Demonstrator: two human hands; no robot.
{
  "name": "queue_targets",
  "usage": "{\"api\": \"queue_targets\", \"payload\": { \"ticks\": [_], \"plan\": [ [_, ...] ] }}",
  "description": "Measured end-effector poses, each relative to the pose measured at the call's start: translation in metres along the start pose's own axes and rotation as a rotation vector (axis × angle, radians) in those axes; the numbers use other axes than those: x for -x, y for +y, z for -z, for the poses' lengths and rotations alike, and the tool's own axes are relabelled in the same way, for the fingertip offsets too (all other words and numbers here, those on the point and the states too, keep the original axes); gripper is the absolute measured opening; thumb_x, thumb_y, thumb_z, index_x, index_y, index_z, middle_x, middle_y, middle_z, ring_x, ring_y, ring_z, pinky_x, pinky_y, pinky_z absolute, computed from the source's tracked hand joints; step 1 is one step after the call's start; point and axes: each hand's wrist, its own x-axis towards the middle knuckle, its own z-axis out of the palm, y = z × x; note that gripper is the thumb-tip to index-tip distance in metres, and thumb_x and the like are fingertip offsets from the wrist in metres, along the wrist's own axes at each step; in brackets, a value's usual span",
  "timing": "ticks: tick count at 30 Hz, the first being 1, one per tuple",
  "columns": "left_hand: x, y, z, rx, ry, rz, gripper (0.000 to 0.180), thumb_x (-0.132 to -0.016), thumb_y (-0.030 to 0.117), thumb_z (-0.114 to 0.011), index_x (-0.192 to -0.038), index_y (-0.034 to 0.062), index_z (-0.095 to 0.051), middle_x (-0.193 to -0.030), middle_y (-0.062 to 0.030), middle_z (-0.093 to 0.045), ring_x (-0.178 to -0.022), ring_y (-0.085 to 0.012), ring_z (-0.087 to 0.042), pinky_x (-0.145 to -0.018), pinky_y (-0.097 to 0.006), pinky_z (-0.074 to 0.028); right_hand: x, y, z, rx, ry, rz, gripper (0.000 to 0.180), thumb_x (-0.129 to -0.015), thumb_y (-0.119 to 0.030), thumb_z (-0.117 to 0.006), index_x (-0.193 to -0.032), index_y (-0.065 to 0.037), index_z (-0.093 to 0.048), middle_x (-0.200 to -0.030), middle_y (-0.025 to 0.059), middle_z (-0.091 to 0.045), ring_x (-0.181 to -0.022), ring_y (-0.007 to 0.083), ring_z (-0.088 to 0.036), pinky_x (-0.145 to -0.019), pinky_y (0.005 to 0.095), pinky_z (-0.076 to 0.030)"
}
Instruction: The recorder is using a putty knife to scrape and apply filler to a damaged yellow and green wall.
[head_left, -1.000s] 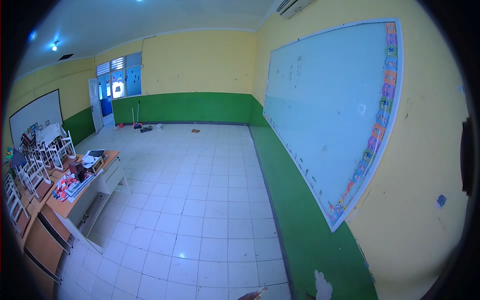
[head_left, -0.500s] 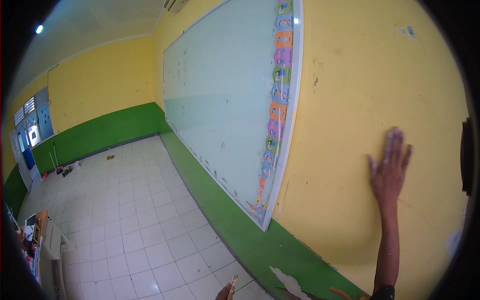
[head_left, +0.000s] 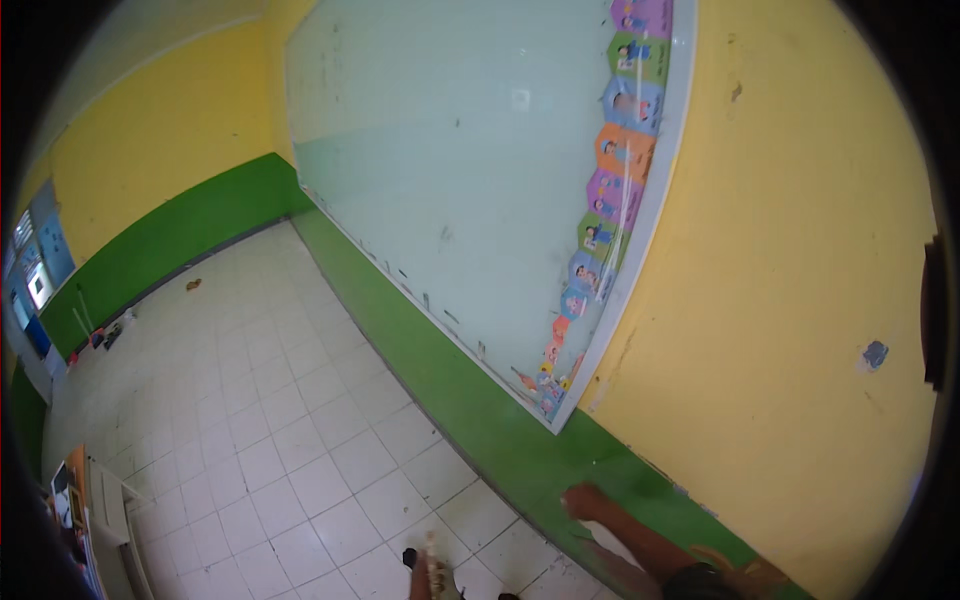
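One right hand [head_left: 585, 500] fisted against green wall band [head_left: 480, 420], below whiteboard [head_left: 470, 170]

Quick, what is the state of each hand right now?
Left hand: only a sliver at the lower edge; cannot be told.
Right hand: fingers curled, against the green wall band; holds nothing visible.

Right hand [head_left: 585, 500] fisted against green wall band [head_left: 470, 415], low near floor.
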Motion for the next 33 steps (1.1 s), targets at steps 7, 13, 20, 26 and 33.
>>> {"api": "queue_targets", "payload": {
  "ticks": [7,13,20,26,33],
  "plan": [
    [-0.05,0.083,0.166,0.183,0.327,0.309,0.064,-0.099,0.061,-0.048,-0.137,0.0107,-0.058,-0.1,-0.0062,-0.06,-0.065,-0.0182,-0.049,-0.054,-0.034,-0.045,-0.124,-0.041,-0.205,-0.431,0.044,0.16,0.032,-0.077,-0.015,-0.064,-0.106,-0.006,-0.073,-0.111,0.0183,-0.073,-0.103,0.0386,-0.07,-0.091,0.0481,-0.057],
    [-0.146,0.17,0.273,0.066,0.296,0.28,0.064,-0.098,0.061,-0.048,-0.137,0.0107,-0.058,-0.101,-0.0067,-0.061,-0.064,-0.0181,-0.048,-0.054,-0.034,-0.045,-0.187,-0.077,-0.167,-0.403,0.15,-0.093,0.036,-0.08,-0.026,-0.063,-0.108,-0.007,-0.073,-0.111,0.022,-0.072,-0.106,0.0397,-0.069,-0.092,0.0522,-0.056],
    [-0.243,0.234,0.335,-0.007,0.306,0.212,0.065,-0.098,0.061,-0.048,-0.137,0.0107,-0.057,-0.102,-0.0073,-0.061,-0.062,-0.018,-0.047,-0.054,-0.035,-0.045,-0.194,-0.158,-0.052,-0.62,0.462,-0.316,0.033,-0.083,-0.019,-0.064,-0.112,-0.007,-0.074,-0.112,0.0225,-0.071,-0.105,0.0395,-0.068,-0.093,0.0515,-0.055],
    [-0.301,0.271,0.272,-0.041,0.05,-0.034,0.06,-0.096,0.051,-0.048,-0.138,0.0099,-0.056,-0.096,-0.0063,-0.062,-0.056,-0.0166,-0.045,-0.052,-0.031,-0.045,-0.114,-0.12,0.047,-0.269,1.508,-0.771,0.039,-0.082,0.002,-0.061,-0.12,-0.001,-0.067,-0.125,0.0253,-0.065,-0.109,0.0431,-0.065,-0.09,0.0494,-0.057],
    [-0.398,0.254,0.293,0.524,-0.543,0.39,0.051,-0.101,0.043,-0.053,-0.14,0.0101,-0.051,-0.105,-0.0074,-0.068,-0.074,-0.0314,-0.071,-0.056,-0.051,-0.052,-0.049,-0.056,0.196,0.126,1.799,-1.119,0.056,-0.093,-0.002,-0.048,-0.148,0.01,-0.04,-0.158,0.0306,-0.035,-0.15,0.0486,-0.027,-0.122,0.0572,-0.024]
  ]
}}
